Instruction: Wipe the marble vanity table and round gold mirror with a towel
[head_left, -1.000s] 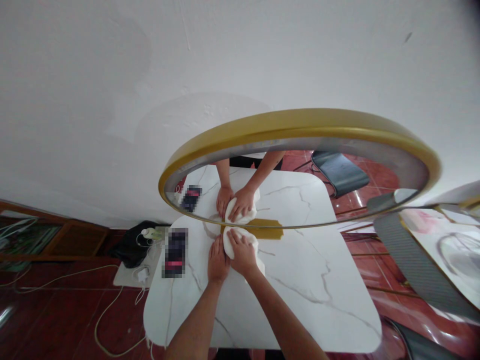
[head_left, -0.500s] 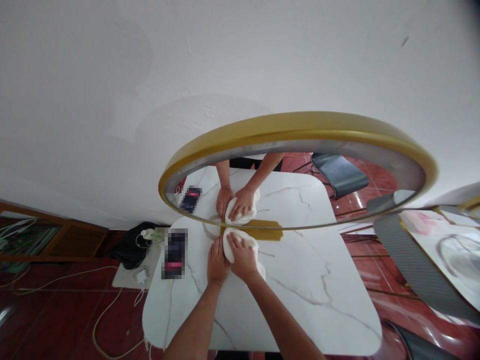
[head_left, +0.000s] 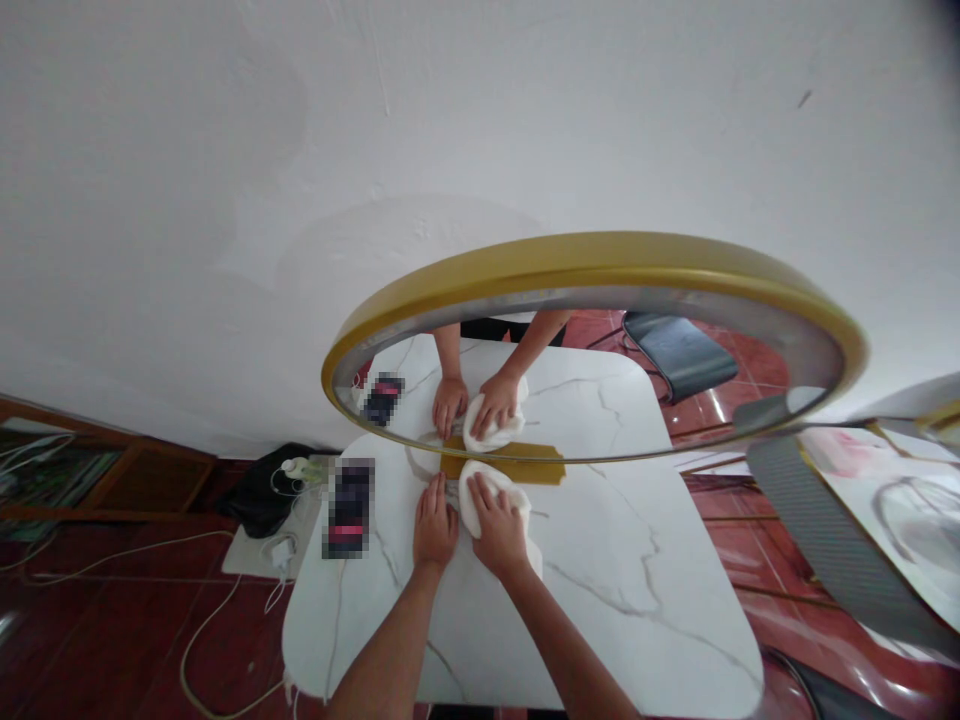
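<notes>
A white cloth (head_left: pixel 534 552) lies bunched on the white marbled table (head_left: pixel 622 600), just in front of the mirror's gold base (head_left: pixel 551 466). My right hand (head_left: pixel 499 525) presses on the cloth from above, its fingers bent over it. To its left, my left hand (head_left: pixel 435 525) rests on the tabletop by the base, fingers extended and holding nothing. A narrow gap separates it from the cloth. The round gold-framed mirror (head_left: pixel 600 262) stands behind both hands and reflects them with the cloth.
A blurred-out dark device (head_left: pixel 350 508) lies on the table's left side. Beyond the left edge are a black bag (head_left: pixel 262 490), a white charger (head_left: pixel 283 553) and cables on a low surface. A dark chair (head_left: pixel 832 685) stands at lower right, below another table (head_left: pixel 892 480).
My right hand has slid a little to the right with the cloth, away from my left hand. My left hand has hardly moved. The view has shifted slightly.
</notes>
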